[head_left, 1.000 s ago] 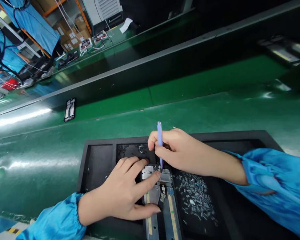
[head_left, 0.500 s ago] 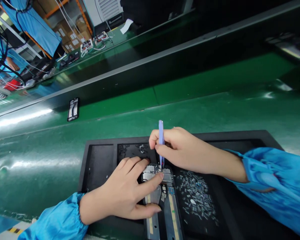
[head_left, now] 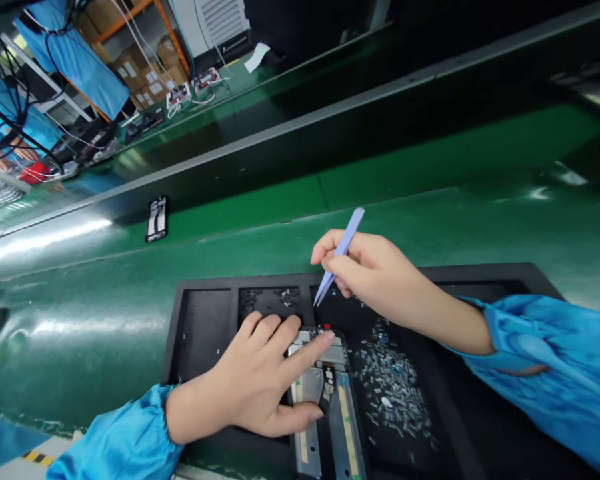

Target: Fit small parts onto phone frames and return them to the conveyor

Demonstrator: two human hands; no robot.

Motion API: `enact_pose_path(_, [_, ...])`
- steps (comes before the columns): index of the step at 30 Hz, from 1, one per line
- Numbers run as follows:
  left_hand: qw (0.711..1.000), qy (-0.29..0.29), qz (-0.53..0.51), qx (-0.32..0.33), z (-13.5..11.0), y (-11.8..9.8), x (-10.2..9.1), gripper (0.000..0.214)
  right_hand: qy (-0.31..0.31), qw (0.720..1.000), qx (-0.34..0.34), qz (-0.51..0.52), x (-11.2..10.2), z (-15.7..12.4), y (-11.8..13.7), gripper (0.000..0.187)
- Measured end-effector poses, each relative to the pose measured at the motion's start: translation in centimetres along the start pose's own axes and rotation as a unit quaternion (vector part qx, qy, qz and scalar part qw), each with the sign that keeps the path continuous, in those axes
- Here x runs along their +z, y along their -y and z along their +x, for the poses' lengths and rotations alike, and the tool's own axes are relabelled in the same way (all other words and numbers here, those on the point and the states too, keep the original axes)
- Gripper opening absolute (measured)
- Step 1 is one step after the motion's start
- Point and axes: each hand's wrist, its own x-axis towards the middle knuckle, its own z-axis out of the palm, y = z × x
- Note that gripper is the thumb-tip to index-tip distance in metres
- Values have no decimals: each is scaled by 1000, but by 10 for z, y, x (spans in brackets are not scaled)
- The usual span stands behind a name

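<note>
A phone's inner frame [head_left: 312, 381], with metal plates and pale adhesive strips, lies on a black compartmented tray [head_left: 203, 285]. My left hand [head_left: 260, 377] rests spread over its left side, the index fingertip on the metal plate at its top end. Purple tweezers [head_left: 349, 231] are pinched in my right hand [head_left: 370, 263]. Their tips point down and left, slightly apart, above the phone's top end; I see nothing between them. A small red spot [head_left: 327, 327] shows at the phone's top edge. Beside the phone, many small grey pieces [head_left: 395, 387] lie in a tray compartment.
Tiny dark parts [head_left: 270, 298] lie in the tray's upper compartment. Another phone frame [head_left: 157, 219] lies on the green bench [head_left: 240, 250] farther back. A raised rail [head_left: 280, 132] crosses behind it. People in blue sleeves work at the far left, among cables.
My right hand has lifted the tweezers up and away from the phone's top end and tilted them to the right. My left hand stays on the phone, its index finger slightly farther up.
</note>
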Motion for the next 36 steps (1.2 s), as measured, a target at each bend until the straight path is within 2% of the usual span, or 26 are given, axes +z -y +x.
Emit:
enact_pose_path(5, [996, 47, -74, -12, -3, 8, -11, 90, -24, 996, -4, 85, -1, 5, -3, 11])
enact_pose_path(7, [994, 36, -100, -38, -12, -3, -19, 97, -65, 990, -10, 122, -4, 8, -2, 12])
enact_pose_path(9, [986, -13, -106, -124, -23, -32, -21, 108, -124, 981, -25, 149, -8, 12, 0, 17])
enact_pose_path(11, [958, -97, -95, -251, -30, -72, -10, 121, -180, 968, -42, 169, -13, 17, 0, 22])
enact_pose_path(14, [934, -152, -66, -318, -28, -127, 23, 121, -203, 961, -58, 180, -15, 21, -5, 28])
enact_pose_path(16, [913, -203, -59, -349, -23, -147, 38, 113, -191, 964, -60, 177, -13, 24, -9, 31])
enact_pose_path(18, [891, -243, -84, -374, -20, -149, 38, 104, -183, 967, -61, 168, -12, 26, -12, 32])
enact_pose_path(20, [876, -248, -154, -384, -18, -131, 20, 99, -187, 968, -70, 153, -17, 27, -10, 32])
enact_pose_path(22, [858, -239, -234, -389, -10, -92, -7, 100, -195, 968, -89, 131, -30, 22, -3, 31])
enact_pose_path(24, [853, -232, -263, -385, 11, -36, -32, 108, -182, 971, -119, 97, -51, 10, 6, 26])
enact_pose_path(26, [862, -232, -238, -382, 47, 29, -43, 121, -129, 978, -160, 43, -71, -12, 9, 16])
enact_pose_path(28, [877, -229, -175, -385, 92, 93, -38, 125, -35, 955, -278, -94, -83, -38, 3, 10])
enact_pose_path(30, [872, -216, -133, -417, 135, 146, -21, 120, 4, 938, -318, -139, -83, -62, -13, 18])
enact_pose_path(31, [870, -211, -129, -426, 154, 167, -11, 115, 5, 933, -325, -153, -80, -71, -22, 20])
enact_pose_path(33, [870, -196, -119, -437, 182, 198, 7, 104, -38, 929, -320, -182, -72, -84, -40, 22])
enact_pose_path(36, [884, -160, -93, -429, 197, 224, 20, 87, -91, 921, -314, -212, -62, -87, -56, 20])
